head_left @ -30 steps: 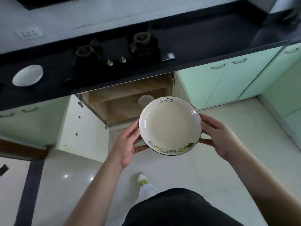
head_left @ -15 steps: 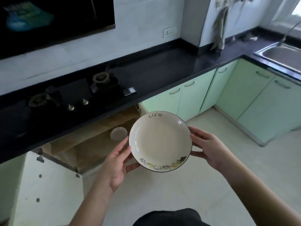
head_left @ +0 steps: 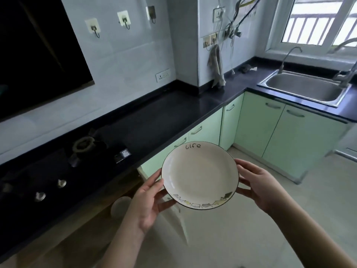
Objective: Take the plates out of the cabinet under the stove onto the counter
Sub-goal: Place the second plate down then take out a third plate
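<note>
A white plate (head_left: 199, 175) with a dark rim, the word "Life" and a drawn border hangs in the air in front of the black counter (head_left: 164, 115). My left hand (head_left: 148, 204) grips its left edge and my right hand (head_left: 257, 184) grips its right edge. Below the stove (head_left: 58, 167) the open cabinet (head_left: 108, 213) shows a wooden inside with another white dish (head_left: 120, 205) in it, partly hidden by my left hand.
Pale green cabinet doors (head_left: 204, 128) run under the counter to the right. A steel sink (head_left: 305, 88) with a tap sits at the far right under a window. A cloth (head_left: 216, 64) hangs on the wall corner. The floor is light tile.
The view has swung right and upward; the stove has slid to the left and the sink and window have come into sight. The plate stays in both hands, now level with the counter's front edge.
</note>
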Available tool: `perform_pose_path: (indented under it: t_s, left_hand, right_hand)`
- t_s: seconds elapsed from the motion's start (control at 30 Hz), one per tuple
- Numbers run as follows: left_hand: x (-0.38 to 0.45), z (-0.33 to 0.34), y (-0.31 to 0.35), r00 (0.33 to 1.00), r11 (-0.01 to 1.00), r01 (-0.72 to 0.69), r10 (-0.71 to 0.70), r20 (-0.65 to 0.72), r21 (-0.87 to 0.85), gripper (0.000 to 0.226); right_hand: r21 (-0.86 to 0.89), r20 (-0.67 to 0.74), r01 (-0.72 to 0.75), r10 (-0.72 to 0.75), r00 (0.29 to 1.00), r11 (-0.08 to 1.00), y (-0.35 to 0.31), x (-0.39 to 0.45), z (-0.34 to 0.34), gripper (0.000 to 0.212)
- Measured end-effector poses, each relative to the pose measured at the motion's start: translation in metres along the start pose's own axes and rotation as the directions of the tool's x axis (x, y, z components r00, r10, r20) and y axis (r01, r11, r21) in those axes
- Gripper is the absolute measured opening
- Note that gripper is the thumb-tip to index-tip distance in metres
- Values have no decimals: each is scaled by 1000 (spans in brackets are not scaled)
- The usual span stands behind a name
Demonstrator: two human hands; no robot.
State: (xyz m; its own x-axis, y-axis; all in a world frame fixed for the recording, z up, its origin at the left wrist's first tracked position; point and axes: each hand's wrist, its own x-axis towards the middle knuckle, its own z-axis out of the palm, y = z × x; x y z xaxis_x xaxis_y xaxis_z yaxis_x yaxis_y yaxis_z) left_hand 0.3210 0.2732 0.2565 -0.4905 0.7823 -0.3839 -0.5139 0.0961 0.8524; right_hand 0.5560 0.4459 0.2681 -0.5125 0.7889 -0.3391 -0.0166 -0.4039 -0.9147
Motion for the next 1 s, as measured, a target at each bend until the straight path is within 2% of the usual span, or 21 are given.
perform_pose_path:
  t_s: [0.23, 0.43, 0.77, 1.0]
  left_hand:
    - [70, 85, 11, 999, 1000, -12, 12, -36, 2, 33]
    - [113, 121, 16, 992, 998, -21, 13, -126, -57, 31]
    - [189, 80, 54, 966, 991, -85, 56, -254, -101, 31]
    - [253, 51, 83, 961, 990, -122, 100, -257, -70, 33]
  right_hand:
    - [31, 41, 13, -14, 999, 999, -57, 78, -62, 22]
    - [28, 106, -12, 9, 994, 1000, -87, 148, -82, 20]
    - [-81, 220, -50, 67, 973, 995, -93, 269, -14, 22]
    - [-127, 231, -56, 84, 969, 990, -97, 338, 25, 21]
